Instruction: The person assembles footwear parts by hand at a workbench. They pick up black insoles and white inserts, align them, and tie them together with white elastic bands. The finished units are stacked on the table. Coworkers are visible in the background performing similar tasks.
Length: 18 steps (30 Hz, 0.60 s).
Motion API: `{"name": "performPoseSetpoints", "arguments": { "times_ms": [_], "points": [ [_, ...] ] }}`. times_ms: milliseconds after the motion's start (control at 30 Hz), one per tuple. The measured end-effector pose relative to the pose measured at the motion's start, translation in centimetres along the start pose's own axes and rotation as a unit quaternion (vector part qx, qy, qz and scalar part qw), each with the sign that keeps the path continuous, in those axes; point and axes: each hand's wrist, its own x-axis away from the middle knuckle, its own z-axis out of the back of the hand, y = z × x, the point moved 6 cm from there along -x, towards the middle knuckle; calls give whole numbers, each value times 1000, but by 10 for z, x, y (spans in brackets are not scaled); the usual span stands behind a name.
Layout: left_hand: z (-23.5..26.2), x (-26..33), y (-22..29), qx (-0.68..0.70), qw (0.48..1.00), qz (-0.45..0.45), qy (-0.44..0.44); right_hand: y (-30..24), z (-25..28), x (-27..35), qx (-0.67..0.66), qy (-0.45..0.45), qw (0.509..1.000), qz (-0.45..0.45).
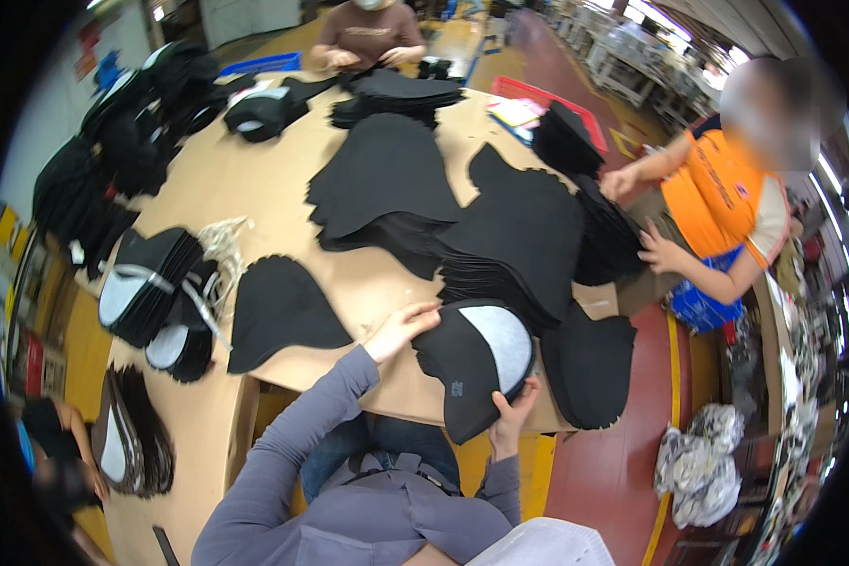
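Observation:
A black cut fabric piece (457,354) with a pale grey curved panel along its right side lies at the table's near edge, its pointed end hanging over. My left hand (406,330) has its fingers closed at the piece's upper left edge. Lower down on the right, my right hand (516,412) grips the piece's edge, thumb on top and the other fingers partly hidden beneath. Just beyond stands a thick stack of black cut pieces (519,236). Another black stack (590,368) sits to the right, and a single-looking black piece (283,316) rests on the left.
Tied bundles (151,288) of black and grey pieces lie left beside white strips (223,250). More stacks (387,179) fill the table (274,198). A co-worker in orange (726,193) stands at the right; another in brown (373,38) is across. A red tray (557,99) sits far right.

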Motion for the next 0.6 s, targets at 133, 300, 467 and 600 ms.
{"name": "performPoseSetpoints", "arguments": {
  "times_ms": [133, 300, 467, 600],
  "points": [
    [-8, 23, -31, -7, 987, -76, -139, -59, -39, 19, 22, -80, 996, 34],
    [-7, 59, -17, 310, 920, 75, -226, -100, -100, 10, 14, -270, 959, 83],
    [35, 92, 52, 95, 989, -115, -13, -116, -138, -14, 107, -326, 938, -42],
    [35, 106, 19, -99, 961, -184, 183, -34, -119, -27, 398, -301, 861, 101]
  ]
}}
